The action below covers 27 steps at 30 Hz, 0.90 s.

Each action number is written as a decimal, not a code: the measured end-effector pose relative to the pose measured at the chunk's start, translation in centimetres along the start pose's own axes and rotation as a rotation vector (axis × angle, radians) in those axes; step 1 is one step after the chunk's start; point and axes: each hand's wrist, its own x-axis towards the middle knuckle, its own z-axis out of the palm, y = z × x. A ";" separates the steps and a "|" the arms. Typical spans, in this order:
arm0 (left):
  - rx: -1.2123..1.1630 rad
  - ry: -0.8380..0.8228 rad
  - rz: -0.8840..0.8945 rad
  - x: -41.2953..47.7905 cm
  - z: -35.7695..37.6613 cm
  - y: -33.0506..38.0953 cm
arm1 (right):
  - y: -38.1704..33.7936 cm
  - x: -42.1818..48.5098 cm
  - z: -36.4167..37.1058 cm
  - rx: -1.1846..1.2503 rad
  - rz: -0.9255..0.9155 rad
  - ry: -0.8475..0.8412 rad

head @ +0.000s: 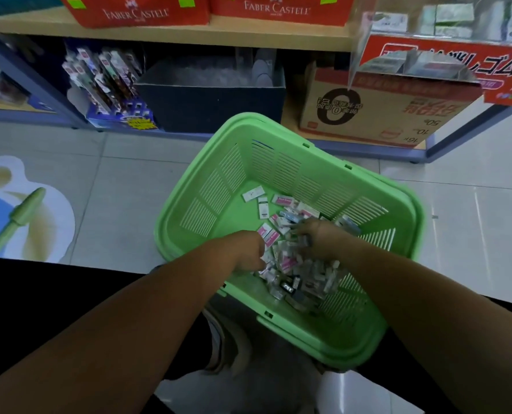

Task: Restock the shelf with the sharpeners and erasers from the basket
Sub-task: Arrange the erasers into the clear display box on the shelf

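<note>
Both hands down in the green basket (323, 339)

The slatted plastic basket sat on glossy pale floor tiles (114, 189) just before the bottom shelf (189, 40), with the pile of erasers and sharpeners (293, 264), small boxy white and pink packs plus some dark bits, heaped in its near corner. The far half was mostly bare. Left hand (245, 252) and right hand (317, 237) were curled into the pile; too blurry to tell if either gripped anything.
</note>
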 end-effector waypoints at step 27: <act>-0.250 0.301 -0.108 10.1 -0.4 1.2 | 0.0 -3.1 -3.0 1.337 0.116 0.187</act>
